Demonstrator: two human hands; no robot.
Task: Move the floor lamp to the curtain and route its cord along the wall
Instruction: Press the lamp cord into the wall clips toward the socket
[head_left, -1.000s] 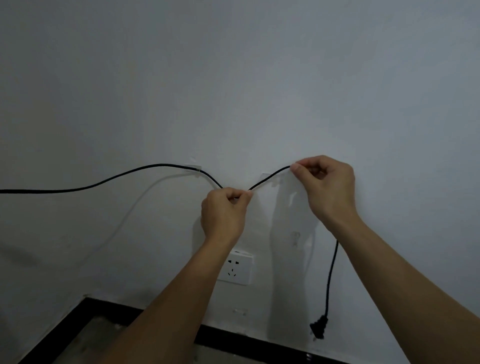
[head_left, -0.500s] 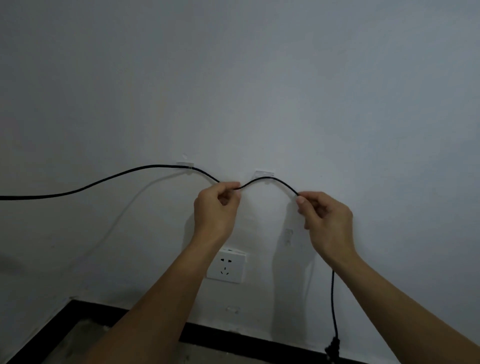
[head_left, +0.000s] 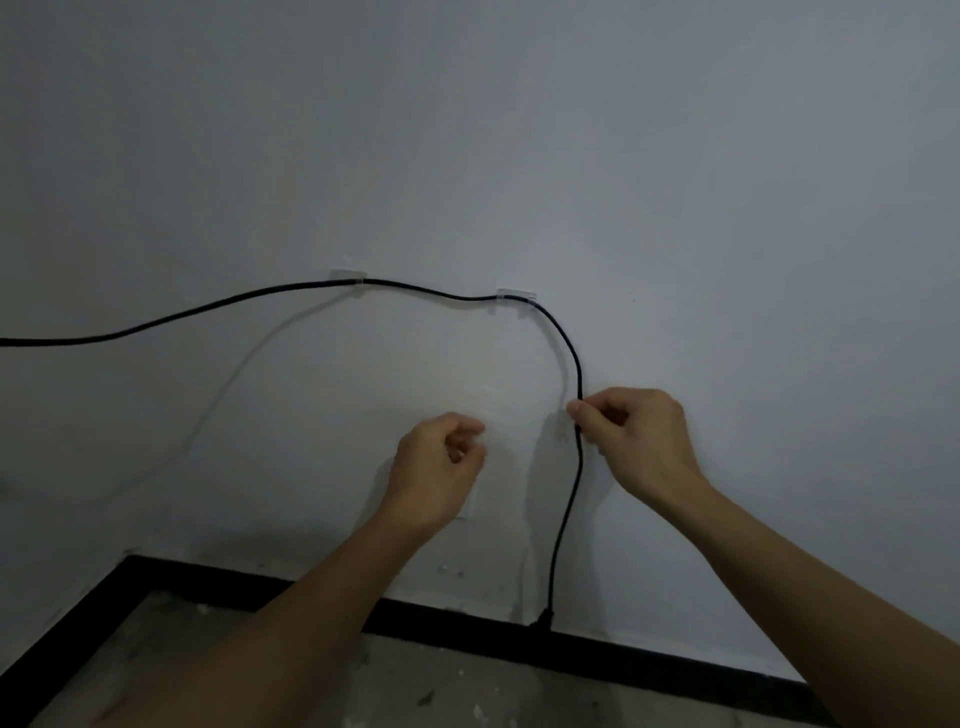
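Observation:
The black lamp cord runs along the white wall from the left edge, through a clear wall clip and a second clear clip, then bends down. My right hand pinches the cord beside a third clear clip lower on the wall. Below my fingers the cord hangs straight down to its plug at the black skirting. My left hand is off the cord, loosely curled, holding nothing, in front of the wall socket. The lamp and curtain are out of view.
A black skirting board runs along the foot of the white wall, with bare concrete floor below it. A further clear clip sits low on the wall. My left hand hides most of the white wall socket.
My left hand has let go of the cord and dropped lower. My right hand has slid down the cord, which now sits in the second clip and hangs downward.

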